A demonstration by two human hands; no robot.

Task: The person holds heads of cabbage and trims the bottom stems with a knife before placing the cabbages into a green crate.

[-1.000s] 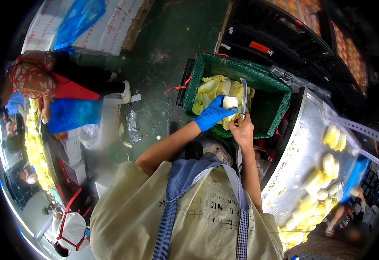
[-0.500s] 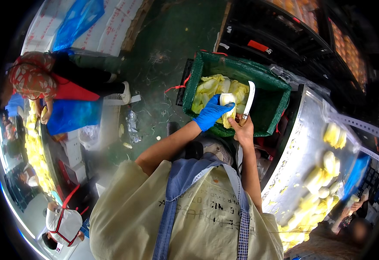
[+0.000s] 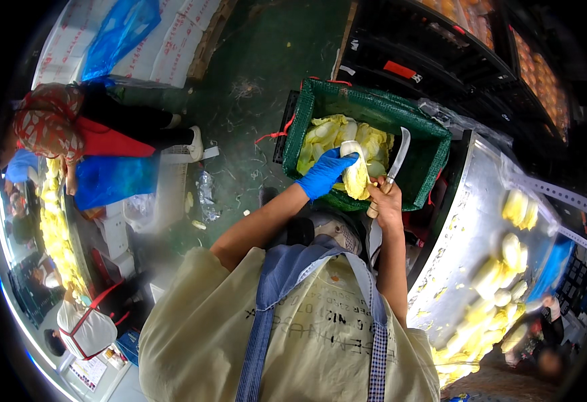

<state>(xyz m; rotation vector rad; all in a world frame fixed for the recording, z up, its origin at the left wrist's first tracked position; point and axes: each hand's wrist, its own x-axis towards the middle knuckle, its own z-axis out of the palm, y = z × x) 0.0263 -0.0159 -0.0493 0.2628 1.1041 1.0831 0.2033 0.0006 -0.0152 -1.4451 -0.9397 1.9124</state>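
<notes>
Midway through trimming, by the look of it: one pale cabbage (image 3: 355, 175) held up over the green crate (image 3: 427, 144), outer leaves already heaped inside the crate, and a good number of trimmed heads (image 3: 501, 264) lying on the steel worktop (image 3: 461, 221) to the right. Cut itself not finished, judging from the knife (image 3: 395, 161) raised beside the head rather than laid down; more heads likely left, though no untrimmed stock clearly visible.

Left hand (image 3: 325, 173), in a blue glove, wrapped round the cabbage from the left, fingers (image 3: 342, 158) curled over its top and pressed against the leaves. Right hand (image 3: 386, 199), bare, closed round the knife handle just below and to the right of the cabbage, blade pointing up and away over the crate. Fingers of that hand clenched tight, none spread; whether the thumb also touches the cabbage cannot be told.

Cabbage held in the air between both hands, just above the near rim of the crate, not resting on anything. Another person (image 3: 72, 127) in red bent over at far left, well apart, beside a blue bag (image 3: 115, 181).
</notes>
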